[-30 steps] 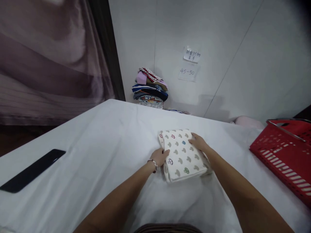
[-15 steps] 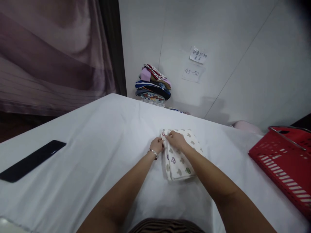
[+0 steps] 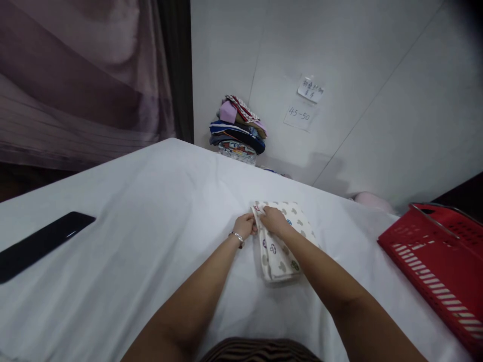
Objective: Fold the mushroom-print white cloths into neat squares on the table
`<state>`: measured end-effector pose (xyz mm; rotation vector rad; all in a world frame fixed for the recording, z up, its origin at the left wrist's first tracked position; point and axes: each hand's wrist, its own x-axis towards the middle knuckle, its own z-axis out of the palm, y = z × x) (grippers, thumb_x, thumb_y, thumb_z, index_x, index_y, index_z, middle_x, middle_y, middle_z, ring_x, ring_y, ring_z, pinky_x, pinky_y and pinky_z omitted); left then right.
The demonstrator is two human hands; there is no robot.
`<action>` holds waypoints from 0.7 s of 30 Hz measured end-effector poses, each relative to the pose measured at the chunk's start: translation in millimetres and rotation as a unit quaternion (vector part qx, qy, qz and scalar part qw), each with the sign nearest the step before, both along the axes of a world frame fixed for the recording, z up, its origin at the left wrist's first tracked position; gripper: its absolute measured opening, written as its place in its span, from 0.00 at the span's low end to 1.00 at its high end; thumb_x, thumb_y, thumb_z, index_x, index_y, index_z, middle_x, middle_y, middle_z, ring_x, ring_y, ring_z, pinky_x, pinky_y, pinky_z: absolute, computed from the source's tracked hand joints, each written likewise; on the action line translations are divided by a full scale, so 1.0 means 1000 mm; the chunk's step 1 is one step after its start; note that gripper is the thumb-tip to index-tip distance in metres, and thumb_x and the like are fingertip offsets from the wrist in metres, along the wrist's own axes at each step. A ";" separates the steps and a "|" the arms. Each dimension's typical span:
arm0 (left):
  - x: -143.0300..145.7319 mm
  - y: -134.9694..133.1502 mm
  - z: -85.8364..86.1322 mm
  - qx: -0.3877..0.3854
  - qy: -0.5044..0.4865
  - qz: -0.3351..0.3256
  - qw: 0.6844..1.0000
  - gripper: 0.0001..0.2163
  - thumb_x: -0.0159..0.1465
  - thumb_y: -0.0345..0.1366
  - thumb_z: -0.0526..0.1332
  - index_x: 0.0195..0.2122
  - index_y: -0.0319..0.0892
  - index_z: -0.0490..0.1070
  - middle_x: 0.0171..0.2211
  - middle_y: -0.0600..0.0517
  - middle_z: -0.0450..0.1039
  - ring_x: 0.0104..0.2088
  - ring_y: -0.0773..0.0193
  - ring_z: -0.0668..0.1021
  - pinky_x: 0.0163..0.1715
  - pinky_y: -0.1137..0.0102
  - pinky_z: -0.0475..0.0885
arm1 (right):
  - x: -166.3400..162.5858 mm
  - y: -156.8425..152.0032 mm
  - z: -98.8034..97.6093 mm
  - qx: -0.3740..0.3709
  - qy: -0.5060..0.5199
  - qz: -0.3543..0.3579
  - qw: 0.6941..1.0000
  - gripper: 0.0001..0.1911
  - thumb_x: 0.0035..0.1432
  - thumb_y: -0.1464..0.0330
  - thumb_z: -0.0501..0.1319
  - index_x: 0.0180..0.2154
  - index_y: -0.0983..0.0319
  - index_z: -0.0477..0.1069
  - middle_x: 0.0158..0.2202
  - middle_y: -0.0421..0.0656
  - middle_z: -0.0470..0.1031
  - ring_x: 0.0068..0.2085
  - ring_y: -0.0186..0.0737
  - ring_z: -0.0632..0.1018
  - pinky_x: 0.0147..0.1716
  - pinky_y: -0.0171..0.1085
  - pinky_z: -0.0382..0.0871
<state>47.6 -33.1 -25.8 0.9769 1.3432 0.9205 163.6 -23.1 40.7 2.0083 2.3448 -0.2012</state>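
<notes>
A folded white cloth [image 3: 281,259] with grey, purple, green and blue mushroom prints lies on the white-covered table. My left hand [image 3: 245,225], with a silvery bracelet at the wrist, pinches the cloth's far left corner. On top, close to that same corner, my right hand [image 3: 273,220] has its fingers closed on the upper layer. My right forearm covers part of the cloth's right side. The fingertips of both hands are partly hidden by the fabric.
A red basket [image 3: 433,271] stands at the right edge. A dark flat object [image 3: 41,246] lies at the left. Beyond the table's far edge, a stack of folded fabrics [image 3: 239,130] rises against the wall. Two paper notes [image 3: 300,115] hang there.
The upper layer near the far left corner is now slightly lifted and creased under my right hand. A blue print shows beside that hand. The camera view has shifted a little.
</notes>
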 end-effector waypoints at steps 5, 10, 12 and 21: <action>-0.001 0.001 -0.002 0.017 -0.014 -0.005 1.000 0.14 0.60 0.26 0.54 0.43 0.39 0.74 0.23 0.54 0.72 0.18 0.74 0.70 0.17 0.80 0.68 | -0.003 -0.006 -0.003 0.023 0.015 0.014 1.000 0.12 0.58 0.67 0.51 0.41 0.62 0.68 0.41 0.48 0.76 0.42 0.44 0.76 0.35 0.35 0.63; -0.002 0.001 -0.003 0.014 -0.018 -0.004 1.000 0.13 0.60 0.27 0.54 0.44 0.37 0.74 0.18 0.57 0.67 0.18 0.72 0.71 0.19 0.77 0.70 | -0.011 -0.005 -0.012 0.017 0.032 -0.028 0.999 0.14 0.57 0.66 0.52 0.44 0.62 0.67 0.42 0.49 0.75 0.43 0.45 0.76 0.35 0.36 0.63; -0.003 -0.001 -0.002 0.015 -0.026 -0.003 1.000 0.13 0.61 0.27 0.54 0.44 0.37 0.73 0.19 0.57 0.68 0.19 0.72 0.71 0.20 0.77 0.70 | -0.009 -0.005 -0.011 0.016 0.040 -0.029 0.999 0.14 0.57 0.67 0.53 0.44 0.61 0.67 0.42 0.48 0.76 0.43 0.44 0.76 0.36 0.35 0.63; -0.001 -0.005 0.001 0.027 -0.012 0.018 0.999 0.12 0.60 0.28 0.56 0.43 0.39 0.73 0.24 0.55 0.72 0.21 0.72 0.72 0.20 0.76 0.70 | -0.007 -0.006 -0.009 0.046 0.025 -0.029 0.998 0.12 0.56 0.69 0.53 0.42 0.63 0.68 0.41 0.50 0.75 0.42 0.45 0.76 0.36 0.36 0.64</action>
